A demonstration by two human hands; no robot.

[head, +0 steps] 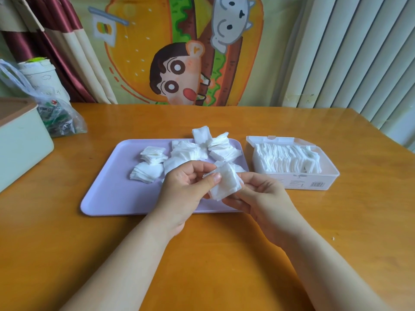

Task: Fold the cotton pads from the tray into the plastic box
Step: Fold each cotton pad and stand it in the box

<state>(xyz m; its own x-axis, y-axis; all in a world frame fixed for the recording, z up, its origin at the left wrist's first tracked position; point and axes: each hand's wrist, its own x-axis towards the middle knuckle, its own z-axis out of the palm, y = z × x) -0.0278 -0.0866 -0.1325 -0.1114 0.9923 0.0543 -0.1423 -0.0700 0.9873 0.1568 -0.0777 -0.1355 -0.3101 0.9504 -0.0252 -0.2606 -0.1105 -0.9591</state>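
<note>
A white square cotton pad [226, 182] is held above the front right part of the lilac tray [107, 194]. My left hand [186, 187] pinches its left edge with thumb and fingers. My right hand [258, 196] holds its right side from below with curled fingers. Several loose piles of cotton pads [188, 153] lie on the far half of the tray. To the right stands the clear plastic box [314, 182], lid open, with a row of pads [289, 160] packed inside.
The wooden table [202, 254] carries a pale green box [20, 142] with a brown lid at the left edge, and a plastic bag [58, 115] behind it. A cartoon cloth hangs behind; vertical blinds are at the right.
</note>
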